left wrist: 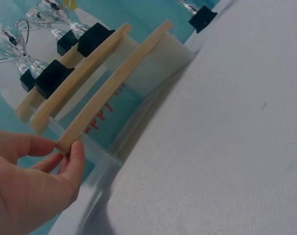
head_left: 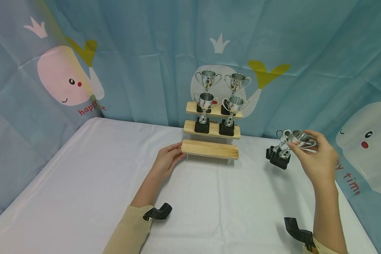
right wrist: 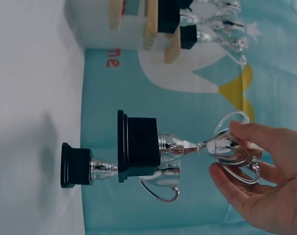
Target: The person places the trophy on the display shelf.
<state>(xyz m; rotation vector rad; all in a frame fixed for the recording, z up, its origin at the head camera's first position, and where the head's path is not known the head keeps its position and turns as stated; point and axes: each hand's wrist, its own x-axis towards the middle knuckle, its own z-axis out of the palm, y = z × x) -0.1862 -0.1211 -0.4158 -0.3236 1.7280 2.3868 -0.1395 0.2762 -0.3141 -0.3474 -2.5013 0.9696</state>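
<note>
A three-tier wooden display stand (head_left: 209,150) is at the back of the table. My left hand (head_left: 167,160) pinches the left end of its lowest board (left wrist: 114,88), thumb on one side and fingers on the other. My right hand (head_left: 318,155) grips a silver trophy cup (right wrist: 141,147) by its bowl and handles, black base downward and lifted off the cloth. Behind it a second trophy (right wrist: 77,166) stands on the table, partly hidden in the head view. Two trophies stand on the middle board, one a left trophy (head_left: 206,102), and two more on the top board.
A white cloth (head_left: 190,204) covers the table. Behind the stand hangs a blue curtain (head_left: 139,70) with printed whales and lettering; it also borders both sides. Black wrist-camera mounts (head_left: 160,211) stick out from both sleeves.
</note>
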